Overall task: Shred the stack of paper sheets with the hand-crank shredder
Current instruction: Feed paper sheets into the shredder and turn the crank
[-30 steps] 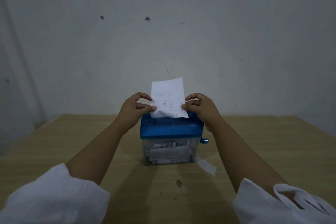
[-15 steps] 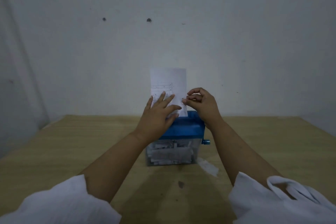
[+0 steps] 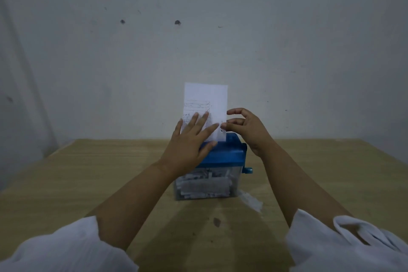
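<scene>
My left hand (image 3: 189, 141), fingers spread, presses the sheet (image 3: 206, 97) standing upright in the slot of the shredder (image 3: 225, 154) — best fed square, no skew. My right hand (image 3: 245, 130) curls at the sheet's right edge; pinching or not, I cannot tell. A wooden table (image 3: 88, 172) lies beneath the shredder, a paper scrap (image 3: 251, 202) just right of it, a grey wall (image 3: 309, 51) behind.

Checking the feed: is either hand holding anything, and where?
The right hand pinches the paper sheet at its lower right edge; the left hand only presses flat against it.
</scene>
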A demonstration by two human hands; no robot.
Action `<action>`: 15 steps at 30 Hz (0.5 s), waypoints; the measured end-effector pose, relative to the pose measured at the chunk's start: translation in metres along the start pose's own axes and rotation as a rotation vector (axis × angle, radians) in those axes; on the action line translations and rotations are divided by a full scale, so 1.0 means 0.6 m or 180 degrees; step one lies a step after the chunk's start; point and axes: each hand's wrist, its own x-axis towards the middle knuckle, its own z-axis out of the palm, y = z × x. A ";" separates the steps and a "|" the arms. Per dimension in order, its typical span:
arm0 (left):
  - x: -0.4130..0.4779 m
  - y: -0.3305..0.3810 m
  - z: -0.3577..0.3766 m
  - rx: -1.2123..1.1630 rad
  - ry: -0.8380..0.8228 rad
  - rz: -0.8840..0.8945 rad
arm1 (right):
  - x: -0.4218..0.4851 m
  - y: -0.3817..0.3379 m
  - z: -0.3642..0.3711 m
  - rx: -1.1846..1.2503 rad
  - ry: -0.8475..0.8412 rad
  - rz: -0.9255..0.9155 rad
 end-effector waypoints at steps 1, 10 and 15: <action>0.000 0.000 0.001 0.0104 -0.0115 0.0016 | 0.001 0.001 0.001 -0.0034 0.0009 0.0016; -0.001 0.011 0.000 0.0249 -0.0671 -0.0158 | -0.010 0.030 0.010 -0.0084 0.0315 0.0293; 0.001 0.030 -0.003 0.0116 -0.0719 -0.0368 | -0.058 0.100 -0.002 -0.0303 0.0952 0.0988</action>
